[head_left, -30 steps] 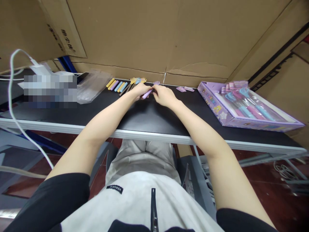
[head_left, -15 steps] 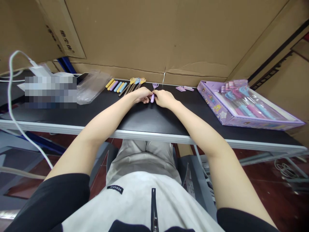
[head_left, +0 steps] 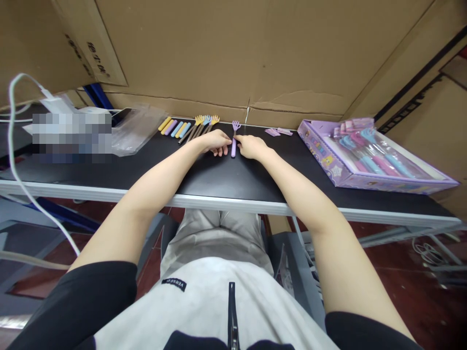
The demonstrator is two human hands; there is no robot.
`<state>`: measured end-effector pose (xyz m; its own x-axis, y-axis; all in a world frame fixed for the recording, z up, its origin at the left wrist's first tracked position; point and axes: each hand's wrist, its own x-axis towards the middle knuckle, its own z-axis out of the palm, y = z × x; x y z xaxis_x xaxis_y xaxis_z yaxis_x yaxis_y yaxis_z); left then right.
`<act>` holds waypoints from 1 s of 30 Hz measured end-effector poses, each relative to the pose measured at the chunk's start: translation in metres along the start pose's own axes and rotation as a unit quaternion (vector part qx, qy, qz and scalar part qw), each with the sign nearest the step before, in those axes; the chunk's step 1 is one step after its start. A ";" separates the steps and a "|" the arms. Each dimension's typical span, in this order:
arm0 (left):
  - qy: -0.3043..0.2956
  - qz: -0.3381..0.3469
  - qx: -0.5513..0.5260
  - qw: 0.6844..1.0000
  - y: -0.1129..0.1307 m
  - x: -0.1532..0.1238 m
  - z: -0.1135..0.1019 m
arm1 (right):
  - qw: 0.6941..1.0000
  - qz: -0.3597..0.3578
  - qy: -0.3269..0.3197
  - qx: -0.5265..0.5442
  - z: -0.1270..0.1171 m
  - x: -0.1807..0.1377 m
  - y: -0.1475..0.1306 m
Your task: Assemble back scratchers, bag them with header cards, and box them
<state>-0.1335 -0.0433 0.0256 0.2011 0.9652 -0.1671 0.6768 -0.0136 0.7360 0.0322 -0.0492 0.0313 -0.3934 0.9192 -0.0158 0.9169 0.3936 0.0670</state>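
A small purple fork (head_left: 234, 140) lies upright on the black table (head_left: 226, 177), prongs pointing to the far wall. My left hand (head_left: 215, 142) rests flat to its left, fingers stretched, fingertips touching the handle. My right hand (head_left: 251, 146) sits to its right, fingers curled, with a fingertip at the fork's neck. Neither hand lifts it. To the left lie several small forks (head_left: 203, 124) with yellow and blue heads and a row of coloured handles (head_left: 172, 128).
A purple gift box (head_left: 368, 155) of packed cutlery stands at the right. Clear plastic bags (head_left: 135, 130) lie at the left, beside a white charger and cable (head_left: 22, 146). Two small purple pieces (head_left: 279, 131) lie near the cardboard wall (head_left: 233, 53).
The purple fork was held slanted between both hands; it now lies straight on the table. My left hand has flattened beside it and my right hand has eased back.
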 end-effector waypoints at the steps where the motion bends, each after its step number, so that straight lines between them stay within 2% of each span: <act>1: 0.008 0.010 0.031 0.999 -0.001 0.000 0.000 | 1.000 0.001 0.001 0.001 0.001 0.001 0.002; 6: 0.037 0.091 0.220 0.970 -0.007 0.003 -0.001 | 1.000 0.011 0.005 0.001 0.005 0.005 0.009; 10: 0.045 0.127 0.296 0.946 -0.007 0.004 -0.001 | 1.000 0.016 0.007 -0.008 0.007 0.008 0.013; 15: 0.045 0.144 0.338 0.929 -0.006 0.004 0.000 | 1.000 0.014 0.011 -0.018 0.008 0.008 0.015; 21: 0.045 0.144 0.351 0.924 -0.009 0.007 0.001 | 1.000 -0.016 0.001 -0.019 0.008 0.006 0.015; 30: 0.040 0.146 0.367 0.918 -0.007 0.005 0.002 | 0.998 0.014 -0.027 -0.047 -0.004 -0.001 0.008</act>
<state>-0.1363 -0.0391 0.0186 0.4173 0.9080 0.0372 0.9030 -0.4189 0.0960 0.0401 -0.0471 0.0354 -0.3607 0.9303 -0.0663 0.9162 0.3667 0.1617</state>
